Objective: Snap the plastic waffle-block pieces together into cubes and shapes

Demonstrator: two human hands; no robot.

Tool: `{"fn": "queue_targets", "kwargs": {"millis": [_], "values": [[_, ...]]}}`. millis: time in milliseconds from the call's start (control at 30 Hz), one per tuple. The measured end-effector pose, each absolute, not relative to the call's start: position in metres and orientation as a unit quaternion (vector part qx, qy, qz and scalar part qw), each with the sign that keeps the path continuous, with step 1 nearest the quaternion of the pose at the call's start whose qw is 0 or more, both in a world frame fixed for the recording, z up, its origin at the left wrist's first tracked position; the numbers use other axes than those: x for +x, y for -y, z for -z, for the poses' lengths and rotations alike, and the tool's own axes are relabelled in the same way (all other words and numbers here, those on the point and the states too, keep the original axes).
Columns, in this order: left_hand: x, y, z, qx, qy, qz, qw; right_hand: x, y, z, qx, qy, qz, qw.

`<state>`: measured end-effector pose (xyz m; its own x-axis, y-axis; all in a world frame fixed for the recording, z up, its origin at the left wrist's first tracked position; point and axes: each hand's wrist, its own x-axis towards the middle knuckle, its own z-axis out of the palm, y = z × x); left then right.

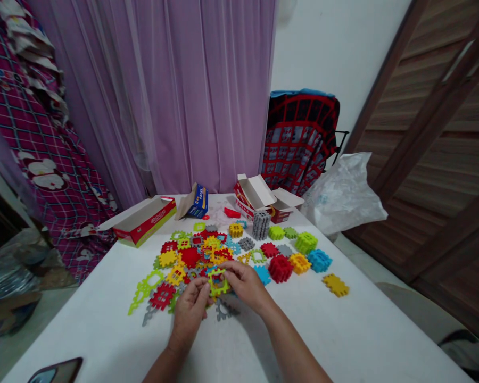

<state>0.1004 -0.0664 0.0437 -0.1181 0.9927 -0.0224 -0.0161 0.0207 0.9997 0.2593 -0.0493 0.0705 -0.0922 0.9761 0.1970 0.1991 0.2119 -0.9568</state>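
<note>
While boxes (146, 223) sit behind, pieces (191, 258) crowd the hands (245, 283).

lime-green frame (220, 291), white tabletop (115, 319), mauve curtain (207, 96), magenta grid-patterned fabric (27, 127), brown wood-grained wardrobe (399, 159)

Lime-green window-frame building piece (219, 291), plastic, squarish, large opening through the middle, notched interlocking teeth along the outer edges. From where I stand it looks held above the white table (104, 324), at the near side of the jumbled coloured pieces (190, 257). Left hand (192, 302) pinches its left side, right hand (242, 279) grips the upper right. Slightly tilted. Fingers hide bits of the rim; can't tell if anything's joined on there.
</note>
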Motion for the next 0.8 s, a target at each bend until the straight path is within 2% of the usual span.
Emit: {"fn": "queue_targets", "kwargs": {"millis": [167, 400, 700, 800], "values": [[0.103, 0.065, -0.046, 0.463, -0.530, -0.487, 0.518, 0.265, 0.051, -0.074, -0.522, 0.645, -0.349, 0.435], [0.105, 0.063, -0.040, 0.452, -0.534, -0.490, 0.520, 0.265, 0.051, -0.074, -0.556, 0.659, -0.287, 0.417], [0.100, 0.064, -0.038, 0.497, -0.540, -0.445, 0.513, 0.276, 0.050, -0.075, -0.542, 0.674, -0.318, 0.388], [0.101, 0.063, -0.040, 0.501, -0.540, -0.432, 0.520, 0.276, 0.052, -0.082, -0.548, 0.692, -0.286, 0.373]]}}
